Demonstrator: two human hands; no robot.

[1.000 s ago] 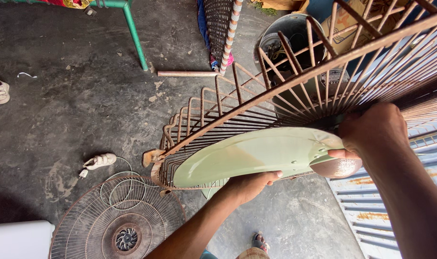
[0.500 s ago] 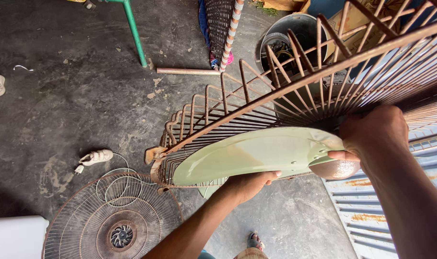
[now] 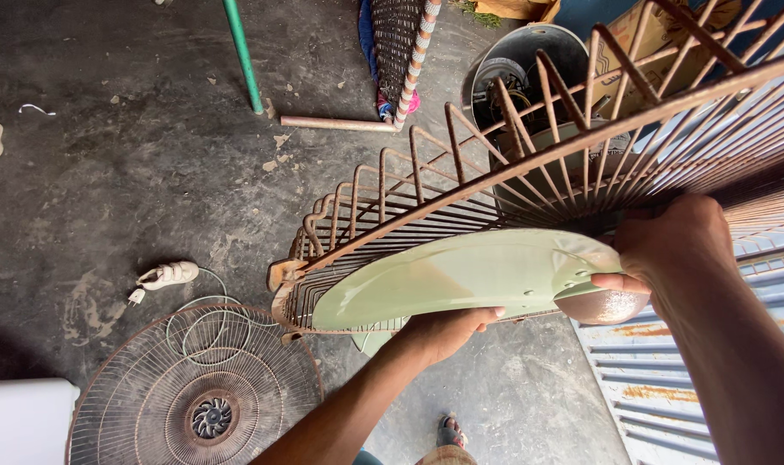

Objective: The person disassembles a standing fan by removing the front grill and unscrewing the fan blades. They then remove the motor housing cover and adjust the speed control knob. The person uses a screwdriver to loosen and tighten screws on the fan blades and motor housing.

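Both hands (image 3: 448,327) under green fan blade (image 3: 461,274)

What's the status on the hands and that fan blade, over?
Left hand under the pale green fan blade, right hand gripping at its hub. Blade sits inside the rusty wire guard. Second guard lies on the floor, apart.

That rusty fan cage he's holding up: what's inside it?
A pale green fan blade sits inside the rusty cage, steadied by the left hand. The right hand covers the hub; further blades mostly hidden.
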